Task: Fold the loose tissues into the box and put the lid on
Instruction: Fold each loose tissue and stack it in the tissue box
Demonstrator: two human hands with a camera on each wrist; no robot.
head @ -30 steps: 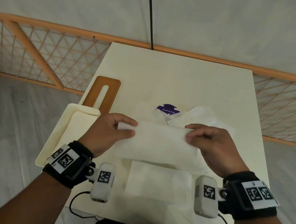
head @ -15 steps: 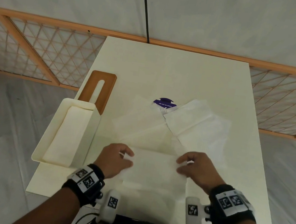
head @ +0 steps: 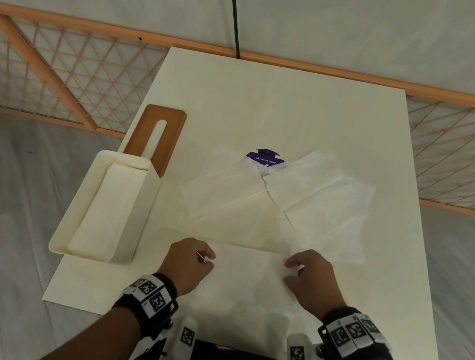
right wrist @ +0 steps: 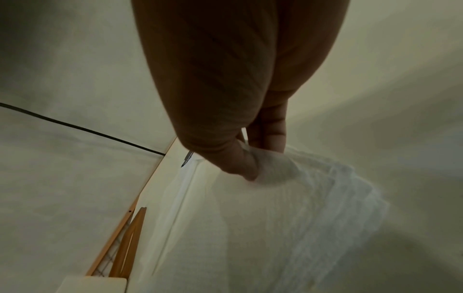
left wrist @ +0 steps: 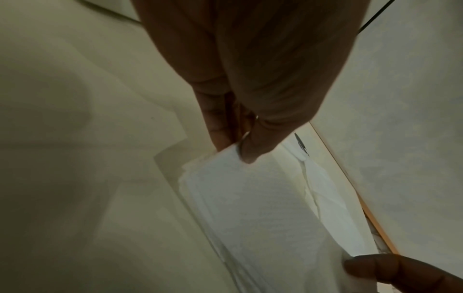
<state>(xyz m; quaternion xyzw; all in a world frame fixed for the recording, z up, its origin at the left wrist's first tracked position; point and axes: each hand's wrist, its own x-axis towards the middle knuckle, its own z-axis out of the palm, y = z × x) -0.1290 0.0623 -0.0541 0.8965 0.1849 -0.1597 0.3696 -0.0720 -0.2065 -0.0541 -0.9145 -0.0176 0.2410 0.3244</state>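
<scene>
Folded tissue (head: 246, 271) lies flat on the near part of the table (head: 272, 107); left hand (head: 186, 262) pinches its left end between thumb and fingers, right hand (head: 312, 280) pinches the right end. Sheet looks featherlight, limp, easily torn, so best held by both short ends, kept lightly taut. Open tissue box (head: 129, 225) stands well left, wooden lid (head: 156, 136) behind it.

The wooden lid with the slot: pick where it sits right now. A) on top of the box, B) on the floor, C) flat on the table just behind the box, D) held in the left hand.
C: the wooden lid lies flat on the table behind the open box, while both hands pinch a tissue near the front edge.
</scene>
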